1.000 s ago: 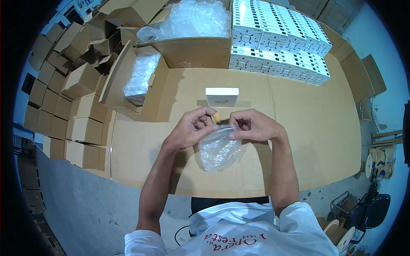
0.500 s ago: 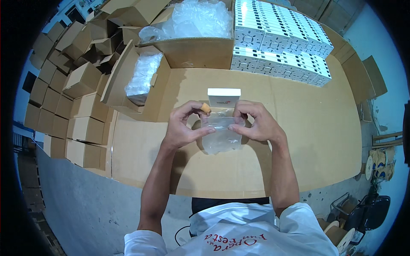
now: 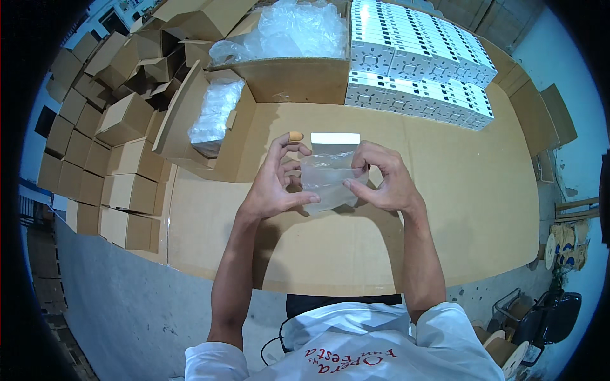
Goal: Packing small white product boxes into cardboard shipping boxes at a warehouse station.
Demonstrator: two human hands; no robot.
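Note:
A small clear plastic bag [image 3: 325,180] is held up above the cardboard-covered table [image 3: 445,209] between both hands. My left hand [image 3: 276,181] pinches its left edge with thumb and fingers; the forefinger wears a tan fingertip cover. My right hand [image 3: 382,181] grips the right edge. Just behind the bag lies a small white box [image 3: 335,138] on the table, partly hidden by the bag.
An open carton [image 3: 219,120] with bundled clear bags stands at the left. A big carton [image 3: 286,76] of loose plastic stands behind. Stacked white boxes [image 3: 419,70] fill the back right. Several brown cartons [image 3: 95,146] pile up at the far left.
Both hands have lifted the bag from low over the table up and away, in front of the white box, and spread it flatter between them.

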